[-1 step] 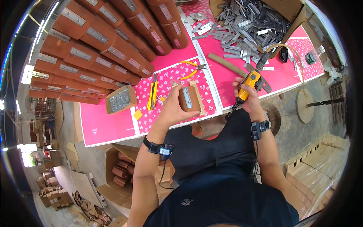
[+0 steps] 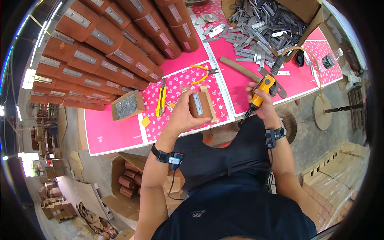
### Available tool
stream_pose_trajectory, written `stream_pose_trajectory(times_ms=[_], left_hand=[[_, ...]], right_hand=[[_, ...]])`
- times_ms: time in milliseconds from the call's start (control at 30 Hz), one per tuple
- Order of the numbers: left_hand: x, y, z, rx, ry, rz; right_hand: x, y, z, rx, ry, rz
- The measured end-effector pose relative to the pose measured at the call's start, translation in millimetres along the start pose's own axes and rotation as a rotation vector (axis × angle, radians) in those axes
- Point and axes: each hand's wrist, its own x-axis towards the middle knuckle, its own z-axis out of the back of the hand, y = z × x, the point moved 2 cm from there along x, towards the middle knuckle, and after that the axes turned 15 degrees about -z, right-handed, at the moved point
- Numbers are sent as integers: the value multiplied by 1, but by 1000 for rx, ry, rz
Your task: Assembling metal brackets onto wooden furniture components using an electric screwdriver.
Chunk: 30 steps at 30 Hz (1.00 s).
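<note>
Left hand (image 2: 182, 116) is wrapped around a small brown wooden block (image 2: 199, 105) with a metal plate screwed on its face, held tight just above the near edge of the pink table (image 2: 116, 132). Right hand (image 2: 262, 102) has a full fist around an orange and black power screwdriver (image 2: 264, 89), also right at the table's near edge, to the right of the block, its cord looping off to the right

Other stuff, all relative to the table: a big stack of the same brown blocks (image 2: 112, 52) with metal plates piled across the far left part, a little cardboard box of screws (image 2: 127, 106) on the left near the front, a yellow utility knife (image 2: 161, 100) just left of the held block, yellow pliers (image 2: 204, 72) a bit further back toward the middle, and a large cardboard box of loose metal plates (image 2: 264, 24) on the far right. A wooden stick (image 2: 240, 69) lies between the pliers and the screwdriver. Both wrists have black bands on them
</note>
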Motion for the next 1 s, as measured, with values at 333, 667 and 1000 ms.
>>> stream_pose_trajectory(times_ms=[333, 667, 1000], left_hand=[[-21, 5, -10, 121, -110, -250], [-9, 20, -18, -130, -168, 104], [3, -41, -25, -345, -273, 343]], right_hand=[[5, -18, -1, 53, -4, 35], [-8, 0, -3, 15, 10, -48], [-11, 4, -3, 21, 6, -77]])
